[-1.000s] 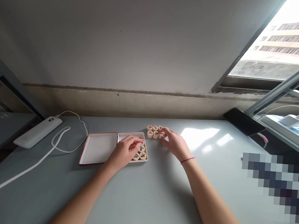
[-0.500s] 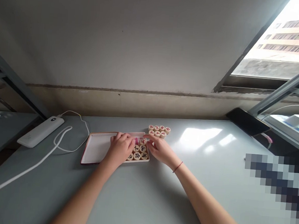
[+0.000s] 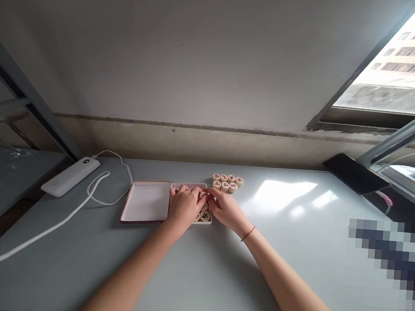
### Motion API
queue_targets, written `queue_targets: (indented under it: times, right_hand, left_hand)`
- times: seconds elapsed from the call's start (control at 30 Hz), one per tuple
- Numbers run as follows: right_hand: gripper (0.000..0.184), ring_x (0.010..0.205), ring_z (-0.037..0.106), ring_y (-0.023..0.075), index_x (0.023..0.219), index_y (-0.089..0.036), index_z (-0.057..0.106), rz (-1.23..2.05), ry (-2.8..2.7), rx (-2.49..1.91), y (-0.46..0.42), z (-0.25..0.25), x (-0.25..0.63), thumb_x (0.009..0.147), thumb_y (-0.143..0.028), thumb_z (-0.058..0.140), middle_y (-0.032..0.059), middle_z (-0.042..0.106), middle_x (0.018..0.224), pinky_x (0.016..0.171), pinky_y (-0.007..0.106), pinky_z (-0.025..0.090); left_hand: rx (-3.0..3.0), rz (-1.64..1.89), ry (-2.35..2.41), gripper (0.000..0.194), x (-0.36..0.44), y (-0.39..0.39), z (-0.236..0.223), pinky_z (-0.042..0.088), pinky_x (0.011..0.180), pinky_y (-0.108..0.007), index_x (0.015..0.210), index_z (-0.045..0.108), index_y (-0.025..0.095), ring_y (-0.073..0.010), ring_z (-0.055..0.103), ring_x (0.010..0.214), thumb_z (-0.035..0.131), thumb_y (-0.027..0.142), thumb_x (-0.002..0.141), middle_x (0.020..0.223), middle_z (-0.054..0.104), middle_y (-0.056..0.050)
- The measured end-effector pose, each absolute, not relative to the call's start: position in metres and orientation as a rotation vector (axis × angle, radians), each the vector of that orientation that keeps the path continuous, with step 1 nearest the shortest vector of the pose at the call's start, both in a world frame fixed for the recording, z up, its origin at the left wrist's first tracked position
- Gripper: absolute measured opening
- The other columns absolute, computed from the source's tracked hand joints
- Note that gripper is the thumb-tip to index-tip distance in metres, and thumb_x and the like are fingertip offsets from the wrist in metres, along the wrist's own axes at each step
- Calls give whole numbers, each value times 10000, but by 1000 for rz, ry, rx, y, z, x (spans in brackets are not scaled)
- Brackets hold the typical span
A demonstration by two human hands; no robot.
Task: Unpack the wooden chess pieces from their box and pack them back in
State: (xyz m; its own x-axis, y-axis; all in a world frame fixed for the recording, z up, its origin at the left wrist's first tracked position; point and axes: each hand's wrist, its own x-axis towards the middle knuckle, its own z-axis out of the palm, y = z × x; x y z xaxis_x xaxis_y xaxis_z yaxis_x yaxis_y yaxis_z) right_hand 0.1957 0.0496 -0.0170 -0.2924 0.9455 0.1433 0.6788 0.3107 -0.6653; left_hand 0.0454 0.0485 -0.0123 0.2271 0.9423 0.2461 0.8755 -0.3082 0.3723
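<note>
Round wooden xiangqi pieces with red characters stand in a tight cluster (image 3: 227, 183) on the table, just behind the white cardboard box. The box's shallow tray (image 3: 191, 185) holds more pieces with black characters, such as one (image 3: 204, 215) near its front corner. My left hand (image 3: 185, 206) rests over this tray, hiding most of its contents. My right hand (image 3: 226, 211) comes in from the right, its fingertips at the pieces by the tray's right edge. Whether either hand holds a piece is hidden. The empty white box lid (image 3: 145, 202) lies left of the tray.
A white power bank (image 3: 69, 177) with white cables (image 3: 35, 238) lies on the grey table (image 3: 285, 257) at left. A black phone (image 3: 355, 174) leans at the back right beneath a window. A pixelated blurred patch (image 3: 385, 265) covers the right side.
My right hand has moved left from the table cluster to the tray, and my hands are now close together. The whole scene has shifted right in view as my head turned left.
</note>
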Motion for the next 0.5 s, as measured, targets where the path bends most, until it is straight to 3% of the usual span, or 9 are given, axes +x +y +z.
queue_targets:
  times: [0.17,0.27,0.37,0.5]
  right_hand:
    - [283,705,588,153,1051,-188,646,778,-1946,-1349,48,-9,194,831,-231,473,33,670,820,634,257,455]
    - [263,705,581,150,957,-175,657,873,-1846,-1271,50,2,199,839,-360,513,54,659,847,613,255,467]
    - [367,628,573,136,929,-151,662,920,-1578,-1341,57,13,224,787,-479,579,97,669,926,557,259,462]
    - [412,536,501,110,901,-140,695,813,-1329,-1627,67,18,277,728,-506,623,94,687,846,474,246,393]
  left_hand:
    - [2230,892,1628,104,41,45,-6,361,871,-391,890,630,236,-226,605,921,568,318,877,889,714,-20]
    - [2119,1024,1492,113,36,42,0,422,836,-340,920,604,230,-202,620,905,548,319,881,903,700,-19]
    - [2004,1151,1434,129,30,40,4,464,822,-316,878,585,220,-195,621,910,531,337,878,918,685,-28]
    - [1871,1184,1459,153,24,42,1,499,801,-309,903,584,224,-180,634,856,534,364,869,897,679,-24]
